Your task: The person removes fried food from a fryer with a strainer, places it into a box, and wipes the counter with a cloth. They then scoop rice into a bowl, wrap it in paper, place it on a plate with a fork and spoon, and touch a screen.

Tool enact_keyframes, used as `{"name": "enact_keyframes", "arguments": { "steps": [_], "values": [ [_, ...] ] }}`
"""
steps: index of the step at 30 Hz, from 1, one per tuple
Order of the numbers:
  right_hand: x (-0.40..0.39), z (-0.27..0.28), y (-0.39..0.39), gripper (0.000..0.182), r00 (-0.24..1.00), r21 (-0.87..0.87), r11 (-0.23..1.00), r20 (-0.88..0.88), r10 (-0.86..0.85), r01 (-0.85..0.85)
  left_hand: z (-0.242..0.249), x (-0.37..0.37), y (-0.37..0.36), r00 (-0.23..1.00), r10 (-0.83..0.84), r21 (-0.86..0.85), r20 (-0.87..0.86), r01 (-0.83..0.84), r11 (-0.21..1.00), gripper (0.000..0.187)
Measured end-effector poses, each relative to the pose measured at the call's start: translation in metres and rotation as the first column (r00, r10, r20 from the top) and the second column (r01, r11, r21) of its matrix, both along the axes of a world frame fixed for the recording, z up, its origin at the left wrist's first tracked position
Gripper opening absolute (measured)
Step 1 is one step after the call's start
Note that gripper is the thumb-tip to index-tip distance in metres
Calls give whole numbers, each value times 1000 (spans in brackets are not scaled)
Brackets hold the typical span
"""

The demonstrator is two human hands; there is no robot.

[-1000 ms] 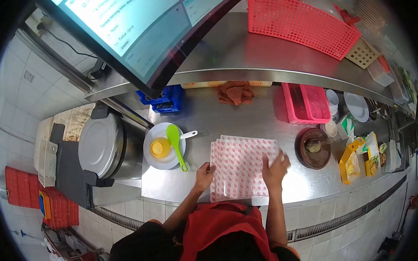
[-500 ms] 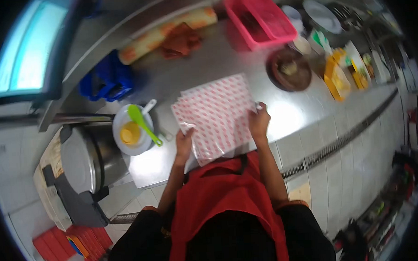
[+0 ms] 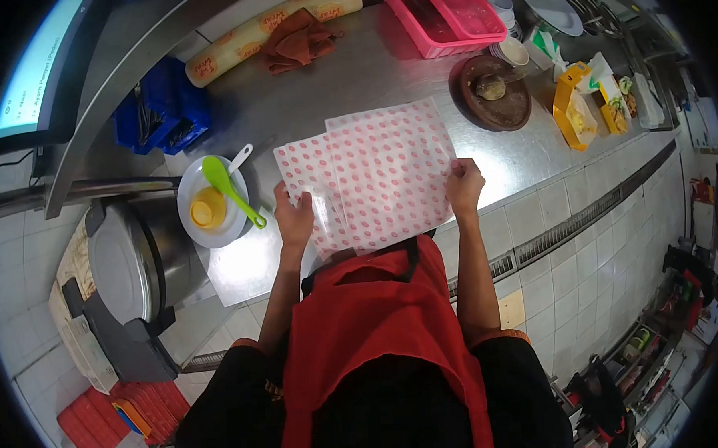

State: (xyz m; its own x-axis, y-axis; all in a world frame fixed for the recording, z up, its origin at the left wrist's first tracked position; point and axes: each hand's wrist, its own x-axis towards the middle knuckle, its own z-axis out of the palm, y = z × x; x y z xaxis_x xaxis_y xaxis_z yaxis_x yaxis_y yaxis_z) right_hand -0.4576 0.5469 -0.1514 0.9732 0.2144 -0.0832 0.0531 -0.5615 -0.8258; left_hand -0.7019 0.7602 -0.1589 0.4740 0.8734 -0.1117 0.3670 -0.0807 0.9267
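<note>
Left hand (image 3: 295,219) pinches papers (image 3: 373,171) at left edge | right hand (image 3: 463,184) grips right edge | papers lie near counter (image 3: 321,89) front edge | plate (image 3: 189,191) with spoon (image 3: 229,186) left

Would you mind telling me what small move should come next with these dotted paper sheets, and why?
Probably square the sheets and set them flat on the counter. The left hand and right hand each pinch a near corner of the red-dotted wrapping paper sheets, which are fanned out of line, and their near edge hangs past the counter's edge over the red apron.
</note>
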Motion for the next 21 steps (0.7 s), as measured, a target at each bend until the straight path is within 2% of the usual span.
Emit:
{"name": "enact_keyframes", "arguments": {
  "steps": [1,2,3,5,6,8,9,10,11,12,14,15,16,17,18,19,20,21],
  "values": [
    [0,-2,-3,12,999,2,1000,51,2,-2,18,7,-5,996,63,243,-60,-47,969,34],
    [0,-1,-5,12,995,5,1000,103,3,-3,33,13,-9,985,138,474,-102,-74,878,38],
    [0,1,-7,12,994,2,1000,107,3,-3,45,17,-9,986,138,471,-99,-75,879,38],
    [-1,12,-11,12,985,-50,997,-159,-64,57,59,22,-12,929,89,714,-360,212,667,42],
    [-2,12,-13,12,986,-54,997,-157,-64,56,51,25,-12,930,89,712,-358,210,670,42],
    [-3,13,-16,12,931,2,986,-331,-154,165,33,40,-8,944,-168,563,-283,305,768,43],
    [-5,9,-19,12,931,3,986,-330,-155,165,30,49,-9,929,-221,328,-297,316,890,47],
    [-8,3,-22,14,987,-11,991,-88,-137,136,26,61,-8,929,-222,330,-296,318,889,47],
    [-10,-2,-24,16,982,-34,993,159,-107,114,21,74,-5,917,-159,437,-367,320,841,48],
    [-9,-6,-27,16,981,-33,992,160,-112,119,17,87,-1,901,-87,537,-426,329,777,49],
    [-9,-7,-36,19,913,-90,993,407,-38,81,23,112,9,875,-119,490,-469,370,789,51],
    [-9,-3,-40,19,912,-95,991,408,-47,93,25,123,13,848,-147,441,-510,404,801,52],
    [-10,11,-41,19,967,-74,988,226,-118,138,23,131,18,846,-162,439,-508,416,797,52],
    [-9,19,-45,18,982,-58,980,36,-187,188,20,137,25,835,-202,366,-512,424,828,53],
    [-6,16,-53,18,978,-59,976,40,-205,208,17,142,32,824,-242,293,-512,433,852,54],
    [-1,10,-64,17,986,-107,983,90,-139,149,10,143,36,825,-211,389,-524,452,803,56],
    [3,4,-73,16,989,-159,983,134,-68,89,16,146,35,823,-226,387,-522,464,796,56],
    [6,-4,-81,16,987,-162,981,135,-82,104,21,146,34,846,-280,265,-453,428,864,54]
  ]
}}
